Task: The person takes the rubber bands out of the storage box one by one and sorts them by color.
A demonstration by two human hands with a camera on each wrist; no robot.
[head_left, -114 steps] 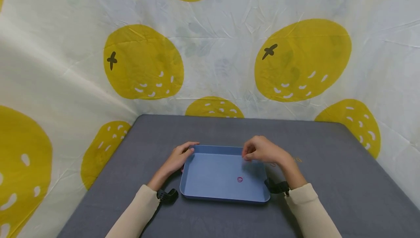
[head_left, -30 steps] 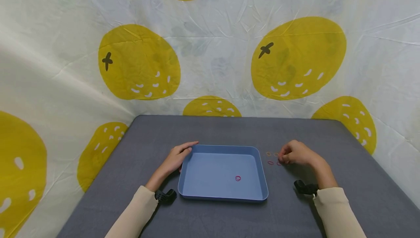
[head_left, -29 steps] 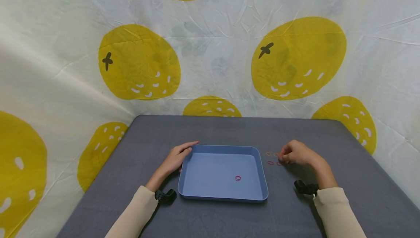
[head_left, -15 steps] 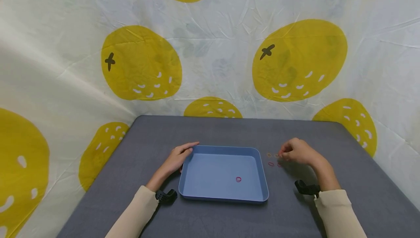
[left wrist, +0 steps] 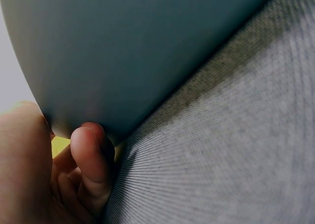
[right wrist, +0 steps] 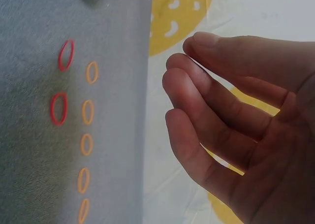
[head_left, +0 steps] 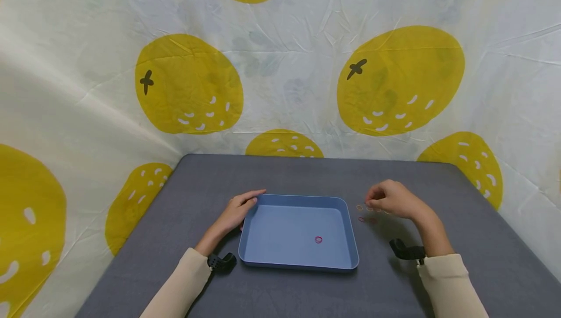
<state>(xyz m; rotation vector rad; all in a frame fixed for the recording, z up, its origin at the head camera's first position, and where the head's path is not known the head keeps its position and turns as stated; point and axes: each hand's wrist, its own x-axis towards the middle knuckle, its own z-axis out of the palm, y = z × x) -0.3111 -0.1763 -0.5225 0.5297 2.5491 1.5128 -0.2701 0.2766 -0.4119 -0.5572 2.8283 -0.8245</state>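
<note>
In the head view my left hand [head_left: 234, 212] grips the back left corner of a shallow blue tray [head_left: 280, 228], thumb over the rim. Fingers [left wrist: 91, 152] curl against the tray's outer wall [left wrist: 118, 51] in the left wrist view. Inside the tray lies a small red rubber band [head_left: 318, 239], perhaps doubled. My right hand [head_left: 398, 202] hovers just above rubber bands right of the tray. The right wrist view shows its fingers loosely bent, thumb near the index finger, nothing visible between them. Two red bands [right wrist: 66, 108] and several yellow-orange bands [right wrist: 82, 112] lie in rows below.
Grey cloth covers the table [head_left: 210, 177]. Behind it hangs a white curtain [head_left: 289, 79] printed with yellow fruit. Each wrist wears a black strap camera, such as the right wrist camera [head_left: 407, 250].
From over the tray, my right hand went right to the rubber bands; in the last half second it has shifted slightly left and up. My left hand stays on the tray.
</note>
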